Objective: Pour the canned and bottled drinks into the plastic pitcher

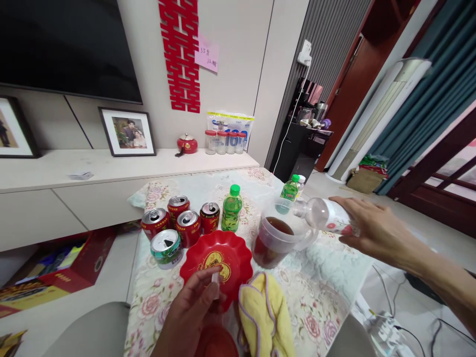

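My right hand (359, 220) grips a clear plastic bottle (318, 212) with a white, red-patterned label. The bottle lies nearly on its side, its mouth over the rim of a translucent plastic pitcher (273, 248). Dark reddish-brown liquid fills part of the pitcher. Above the red scalloped plate (238, 255), my left hand (193, 307) pinches a small white bottle cap (215, 283) between thumb and fingers. A folded yellow cloth (266, 312) lies in front of the pitcher.
Several opened red cans (188, 229) and a green can (166, 249) stand left of the plate. A green-capped bottle (232, 209) is behind it; another green bottle (290, 188) stands behind the pitcher. Floral cloth (145, 307) covers the table. Lidded jars (222, 143) line the cabinet.
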The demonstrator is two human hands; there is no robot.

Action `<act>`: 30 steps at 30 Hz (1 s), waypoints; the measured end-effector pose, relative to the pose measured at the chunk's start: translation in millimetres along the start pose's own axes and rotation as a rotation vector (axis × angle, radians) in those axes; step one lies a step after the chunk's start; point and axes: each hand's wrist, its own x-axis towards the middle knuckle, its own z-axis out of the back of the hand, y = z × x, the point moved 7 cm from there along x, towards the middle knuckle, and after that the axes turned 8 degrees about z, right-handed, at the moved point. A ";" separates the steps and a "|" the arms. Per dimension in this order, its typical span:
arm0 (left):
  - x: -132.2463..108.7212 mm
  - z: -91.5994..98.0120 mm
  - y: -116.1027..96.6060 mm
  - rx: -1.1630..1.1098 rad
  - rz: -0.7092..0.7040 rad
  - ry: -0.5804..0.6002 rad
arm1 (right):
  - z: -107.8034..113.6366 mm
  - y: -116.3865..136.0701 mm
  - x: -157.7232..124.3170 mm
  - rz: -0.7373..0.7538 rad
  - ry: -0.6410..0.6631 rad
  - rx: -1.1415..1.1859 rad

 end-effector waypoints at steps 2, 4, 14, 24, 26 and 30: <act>-2.1 -5.8 -3.6 -0.071 0.011 0.023 | -7.3 -5.4 -18.7 -0.101 0.001 0.245; -3.8 -12.8 -7.6 -0.092 0.021 0.068 | -15.9 0.5 -40.3 -0.168 -0.008 0.434; -14.4 -45.4 -32.9 0.190 -0.178 0.400 | -82.0 143.4 -61.4 -0.124 0.275 1.113; -33.1 -55.1 -67.4 0.620 -0.581 0.409 | -91.8 170.1 -47.9 -0.187 0.380 1.430; -37.3 -57.8 -68.5 0.652 -0.629 0.458 | -93.4 172.3 -51.0 -0.222 0.399 1.529; -45.2 -62.3 -68.0 0.678 -0.676 0.503 | -86.2 178.3 -49.3 -0.264 0.374 1.641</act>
